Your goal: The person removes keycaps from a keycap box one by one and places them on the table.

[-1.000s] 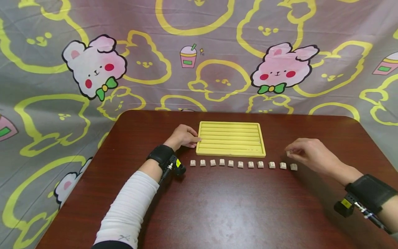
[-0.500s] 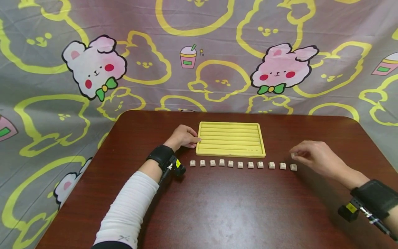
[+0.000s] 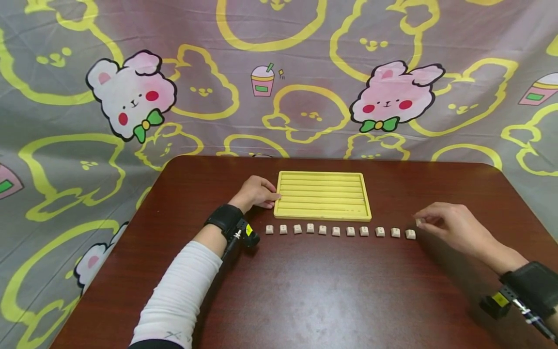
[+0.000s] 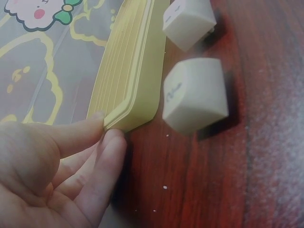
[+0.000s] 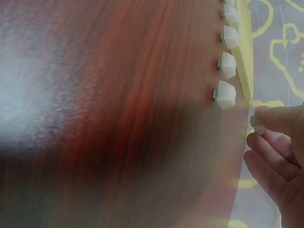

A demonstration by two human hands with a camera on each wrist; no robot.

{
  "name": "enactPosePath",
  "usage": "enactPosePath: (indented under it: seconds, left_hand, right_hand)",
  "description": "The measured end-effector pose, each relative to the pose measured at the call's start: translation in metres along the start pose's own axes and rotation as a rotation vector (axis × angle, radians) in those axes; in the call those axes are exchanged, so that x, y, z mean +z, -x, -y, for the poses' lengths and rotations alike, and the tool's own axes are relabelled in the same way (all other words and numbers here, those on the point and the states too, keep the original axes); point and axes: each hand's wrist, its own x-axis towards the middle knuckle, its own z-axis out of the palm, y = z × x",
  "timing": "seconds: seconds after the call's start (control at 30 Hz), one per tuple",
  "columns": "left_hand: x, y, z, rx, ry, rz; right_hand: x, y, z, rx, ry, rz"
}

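A yellow ridged tray (image 3: 322, 217) lies flat towards the back of the table. My left hand (image 3: 256, 191) pinches its left edge; in the left wrist view the thumb (image 4: 83, 135) lies on the rim and the fingers sit against the side. Over to the right of the tray, my right hand (image 3: 455, 228) pinches a small white keycap (image 5: 257, 124) between thumb and fingers, just above the right end of a row of keycaps. That row's last keycap (image 3: 410, 234) stands nearest to it. Fingertips partly cover the held keycap.
Several white keycaps (image 3: 336, 231) stand in a spaced line along the tray's front side, with dark markings on top. The brown wooden table (image 3: 331, 291) reaches back to a patterned curtain (image 3: 209, 97). Each wrist wears a black strap with a camera.
My right hand has moved to the right and slightly towards me, carrying the keycap to the row's right end. My left hand stays on the tray, and the row stands as before.
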Motion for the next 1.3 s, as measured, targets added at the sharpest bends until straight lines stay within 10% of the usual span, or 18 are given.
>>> enactPosePath:
  seconds: [1.3]
  left_hand:
    - [-0.001,0.002,0.001,0.022,0.000,0.003]
  right_hand:
    - [0.010,0.021,-0.008,0.135,-0.031,0.110]
